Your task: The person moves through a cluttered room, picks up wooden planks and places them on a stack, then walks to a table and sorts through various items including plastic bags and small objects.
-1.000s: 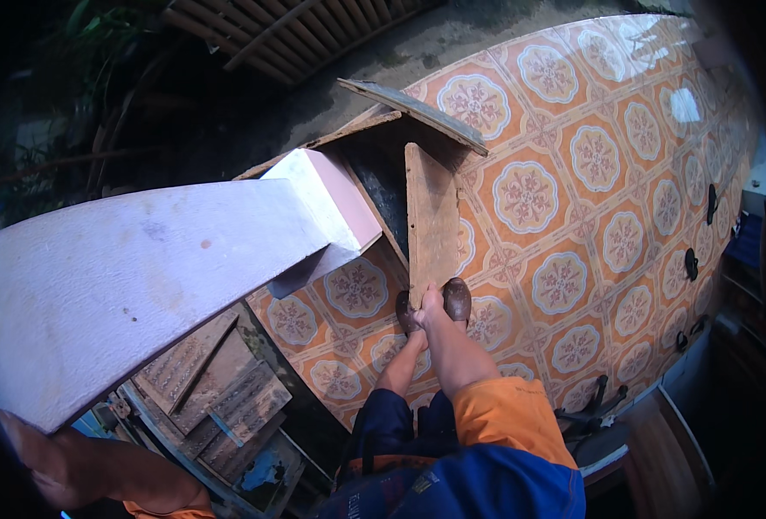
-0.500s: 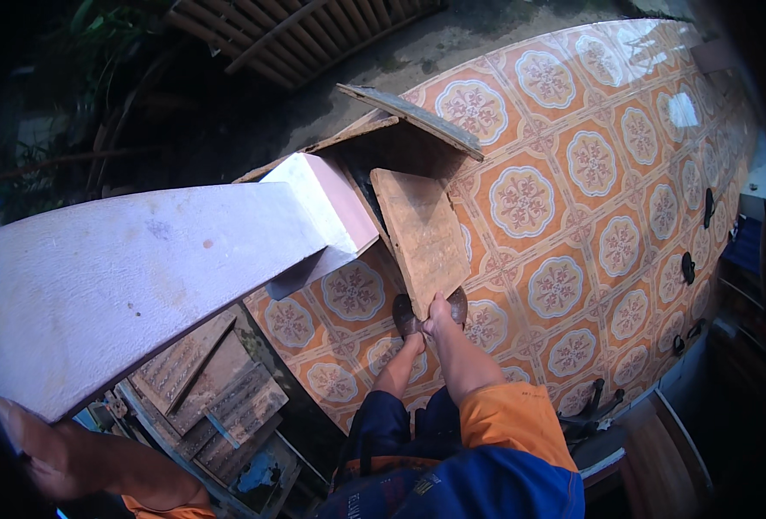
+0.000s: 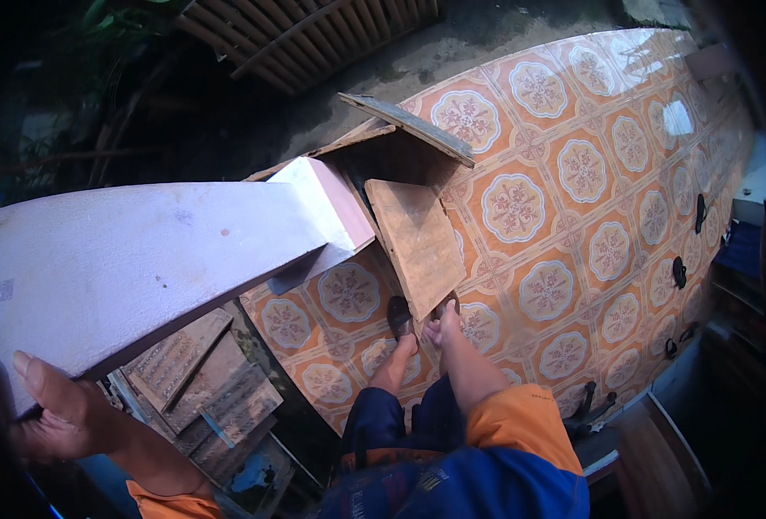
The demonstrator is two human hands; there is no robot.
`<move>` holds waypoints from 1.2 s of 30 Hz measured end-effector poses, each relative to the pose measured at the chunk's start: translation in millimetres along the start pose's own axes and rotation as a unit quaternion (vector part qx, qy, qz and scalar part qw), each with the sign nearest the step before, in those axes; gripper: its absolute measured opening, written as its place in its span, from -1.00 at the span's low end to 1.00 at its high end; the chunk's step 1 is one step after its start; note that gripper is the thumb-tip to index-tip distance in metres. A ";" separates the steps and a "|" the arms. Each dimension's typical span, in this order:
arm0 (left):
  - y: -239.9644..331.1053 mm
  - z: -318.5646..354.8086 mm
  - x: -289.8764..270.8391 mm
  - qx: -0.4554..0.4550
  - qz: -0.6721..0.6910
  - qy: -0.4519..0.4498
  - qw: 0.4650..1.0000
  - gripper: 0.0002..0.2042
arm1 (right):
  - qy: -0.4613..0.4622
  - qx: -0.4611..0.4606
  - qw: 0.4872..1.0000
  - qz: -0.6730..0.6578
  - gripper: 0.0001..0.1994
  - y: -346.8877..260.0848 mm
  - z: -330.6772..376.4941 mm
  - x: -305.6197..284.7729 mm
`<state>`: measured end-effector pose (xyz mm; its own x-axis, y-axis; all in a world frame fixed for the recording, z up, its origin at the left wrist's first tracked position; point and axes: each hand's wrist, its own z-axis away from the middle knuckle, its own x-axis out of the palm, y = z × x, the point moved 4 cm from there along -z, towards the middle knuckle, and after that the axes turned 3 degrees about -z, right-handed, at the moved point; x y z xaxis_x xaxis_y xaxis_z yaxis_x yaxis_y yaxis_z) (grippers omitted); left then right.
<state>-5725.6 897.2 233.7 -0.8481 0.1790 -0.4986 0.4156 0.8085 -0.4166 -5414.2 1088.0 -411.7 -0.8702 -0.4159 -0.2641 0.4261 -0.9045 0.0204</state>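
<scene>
Spreading the left hand point(image 3: 63, 415) at the near edge of the rough white ledge point(image 3: 141, 259), unable to tell if gripping; curling the right hand point(image 3: 439, 329) by the lower corner of the rectangular wooden board point(image 3: 418, 246), lower than 0.5 seconds ago, unable to tell if touching. Rightward, beyond the board's edge, room over flower-patterned tiles point(image 3: 547, 290).

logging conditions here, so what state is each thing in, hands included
Whitish ledge: spotted with small stains
Wooden panel: unpainted, one broad face showing
Left hand: at the whitish ledge's near end, grip unclear
Right hand: partly curled, at the wooden panel's lower end, contact unclear
Tiled floor: shiny, partly sunlit
Brown shoes: worn
Black sandals: unworn, scattered
Old boards: piled, overlapping
</scene>
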 end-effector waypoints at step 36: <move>227.8 837.2 -793.0 -0.983 0.032 -0.161 0.087 -0.51 | -0.117 -0.335 0.584 0.730 -0.68 279.5 268.4 -66.8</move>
<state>-4683.3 470.1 -102.2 -0.6805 0.4493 -0.5789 -0.7108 -0.5968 0.3724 -5303.3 837.5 -129.6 0.5649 -0.7702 -0.2961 0.6895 0.6377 -0.3434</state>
